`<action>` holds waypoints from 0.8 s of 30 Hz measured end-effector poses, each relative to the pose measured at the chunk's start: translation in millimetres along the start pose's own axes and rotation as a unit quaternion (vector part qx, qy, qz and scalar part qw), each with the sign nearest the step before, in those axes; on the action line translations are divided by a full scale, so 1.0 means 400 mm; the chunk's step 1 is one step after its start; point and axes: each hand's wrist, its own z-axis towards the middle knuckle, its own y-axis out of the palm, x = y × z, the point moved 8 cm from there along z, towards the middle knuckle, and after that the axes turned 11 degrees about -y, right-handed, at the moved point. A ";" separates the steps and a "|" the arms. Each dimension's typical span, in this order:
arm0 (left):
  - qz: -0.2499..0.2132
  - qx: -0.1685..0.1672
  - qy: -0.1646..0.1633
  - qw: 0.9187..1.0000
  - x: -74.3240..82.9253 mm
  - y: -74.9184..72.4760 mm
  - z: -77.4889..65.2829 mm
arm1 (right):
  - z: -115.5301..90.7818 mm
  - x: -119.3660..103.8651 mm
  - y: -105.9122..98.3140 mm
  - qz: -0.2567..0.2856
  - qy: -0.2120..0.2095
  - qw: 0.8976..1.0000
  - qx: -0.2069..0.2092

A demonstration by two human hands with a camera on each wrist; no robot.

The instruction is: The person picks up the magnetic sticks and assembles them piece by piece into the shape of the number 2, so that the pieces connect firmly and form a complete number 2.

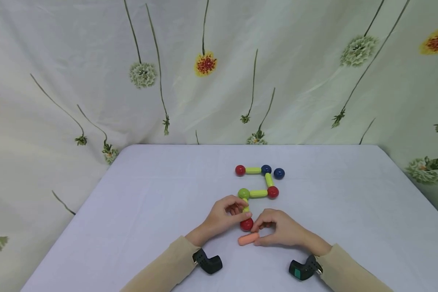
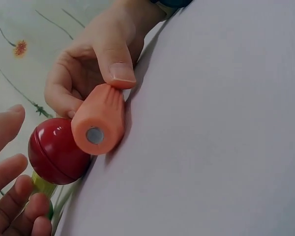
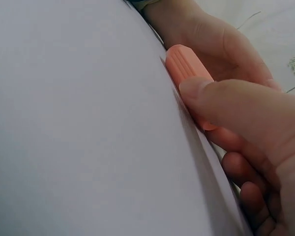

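My right hand [image 1: 282, 228] pinches one end of an orange magnetic rod [image 1: 245, 239] between thumb and fingers, low over the table. A round grey magnet shows in the free end of the rod [image 2: 94, 134]. My left hand [image 1: 224, 214] hovers at a yellow-green rod [image 1: 246, 205], its fingers loosely bent and its thumb apart from them over the red ball [image 1: 246, 224]. That rod runs between the red ball and a green ball [image 1: 243, 193]. Part of it is hidden by the fingers.
From the green ball, a zigzag of yellow-green rods [image 1: 258, 194] runs through a red ball [image 1: 273, 192] and a dark blue ball [image 1: 266, 169] to another red ball [image 1: 240, 170]. A loose blue ball [image 1: 279, 173] lies beside it. A flowered cloth [image 1: 299, 73] hangs behind the white table [image 1: 160, 182].
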 end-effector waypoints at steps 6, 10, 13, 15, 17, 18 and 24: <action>0.027 -0.025 0.021 0.999 0.000 0.006 -0.009 | -0.013 -0.007 -0.002 -0.010 -0.024 1.000 0.017; 0.038 -0.039 0.025 0.998 0.001 0.009 -0.017 | -0.019 -0.015 -0.006 -0.023 -0.039 0.999 0.028; 0.043 -0.048 0.020 0.998 0.001 0.012 -0.025 | -0.026 -0.016 -0.008 -0.033 -0.036 0.998 0.029; 0.046 -0.049 0.019 0.998 0.001 0.013 -0.029 | -0.034 -0.013 -0.010 -0.036 -0.035 0.998 0.031; 0.050 -0.048 0.023 0.997 0.002 0.014 -0.031 | -0.041 -0.014 -0.014 -0.036 -0.040 0.998 0.036; 0.052 -0.049 0.026 0.997 0.004 0.014 -0.032 | -0.044 -0.015 -0.016 -0.033 -0.043 0.998 0.040; 0.055 -0.061 0.029 0.996 0.075 0.002 -0.049 | -0.035 -0.055 -0.036 -0.007 -0.026 0.999 0.039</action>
